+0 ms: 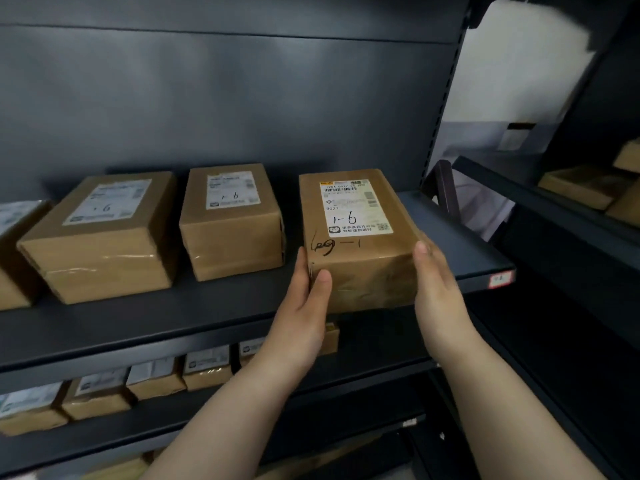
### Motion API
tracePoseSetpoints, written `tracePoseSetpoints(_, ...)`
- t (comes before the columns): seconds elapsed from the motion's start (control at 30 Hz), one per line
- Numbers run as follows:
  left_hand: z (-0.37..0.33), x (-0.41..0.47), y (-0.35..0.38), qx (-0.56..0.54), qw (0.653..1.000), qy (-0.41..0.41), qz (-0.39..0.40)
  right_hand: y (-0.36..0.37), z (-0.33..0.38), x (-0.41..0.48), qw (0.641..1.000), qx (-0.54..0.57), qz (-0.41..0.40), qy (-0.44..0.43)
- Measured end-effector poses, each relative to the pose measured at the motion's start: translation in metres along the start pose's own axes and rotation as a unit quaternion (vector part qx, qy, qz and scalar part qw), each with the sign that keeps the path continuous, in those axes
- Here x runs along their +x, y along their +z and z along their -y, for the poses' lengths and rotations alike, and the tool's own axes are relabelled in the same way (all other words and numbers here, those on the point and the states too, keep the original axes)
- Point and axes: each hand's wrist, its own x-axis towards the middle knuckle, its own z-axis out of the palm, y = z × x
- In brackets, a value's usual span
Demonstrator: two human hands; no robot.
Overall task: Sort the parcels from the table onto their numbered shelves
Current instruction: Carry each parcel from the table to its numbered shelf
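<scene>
A brown cardboard parcel [360, 237] with a white label hand-marked "1-6" lies on the dark grey shelf [214, 317], its near end at the shelf's front edge. My left hand [304, 306] holds its near left corner, thumb on the front face. My right hand [440, 289] lies flat against its right side, fingers straight. Two more parcels marked "1-6" stand to its left on the same shelf: one in the middle [230, 220] and a larger one [104, 233] further left.
Part of another parcel [14, 251] shows at the far left edge. The shelf below [194, 407] carries a row of several small labelled boxes. A neighbouring rack [561, 209] to the right holds more boxes. A red-edged tag [501, 280] is stuck on the shelf's right front.
</scene>
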Motion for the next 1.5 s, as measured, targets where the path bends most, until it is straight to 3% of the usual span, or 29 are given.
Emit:
tracePoseSetpoints(0.33, -0.005, 0.056, 0.026, 0.025, 0.995, -0.038, -0.091, -0.012, -0.018, 0.077, 0.992, -0.035, 0.124, 0.012)
tracePoseSetpoints(0.4, -0.007, 0.061, 0.03, 0.063, 0.991, -0.015, -0.119, -0.015, -0.022, 0.089, 0.988, -0.046, 0.145, 0.027)
tracePoseSetpoints(0.47, -0.008, 0.062, 0.034, 0.151, 0.977, 0.063, -0.141, -0.017, -0.023, 0.092, 0.986, -0.107, 0.129, -0.002)
tracePoseSetpoints(0.53, -0.005, 0.062, 0.035, 0.314, 0.921, 0.161, -0.162, -0.017, -0.023, 0.091, 0.957, -0.225, 0.112, -0.145)
tracePoseSetpoints(0.63, 0.007, 0.072, 0.036, 0.527, 0.784, 0.252, -0.21, -0.013, -0.029, 0.095, 0.843, -0.412, 0.095, -0.333)
tracePoseSetpoints(0.7, 0.009, 0.078, 0.041, 0.589, 0.739, 0.254, -0.208, -0.008, -0.033, 0.099, 0.807, -0.464, 0.083, -0.357)
tracePoseSetpoints(0.8, 0.012, 0.088, 0.044, 0.63, 0.708, 0.245, -0.204, -0.003, -0.036, 0.105, 0.782, -0.499, 0.081, -0.366)
tracePoseSetpoints(1.0, 0.011, 0.108, 0.036, 0.657, 0.691, 0.221, -0.204, 0.005, -0.038, 0.128, 0.756, -0.525, 0.094, -0.38)
tracePoseSetpoints(1.4, 0.011, 0.127, 0.029, 0.664, 0.675, 0.235, -0.219, 0.014, -0.031, 0.145, 0.755, -0.536, 0.159, -0.342)
tracePoseSetpoints(1.5, 0.005, 0.12, 0.028, 0.642, 0.69, 0.259, -0.212, 0.008, -0.027, 0.136, 0.764, -0.544, 0.158, -0.308)
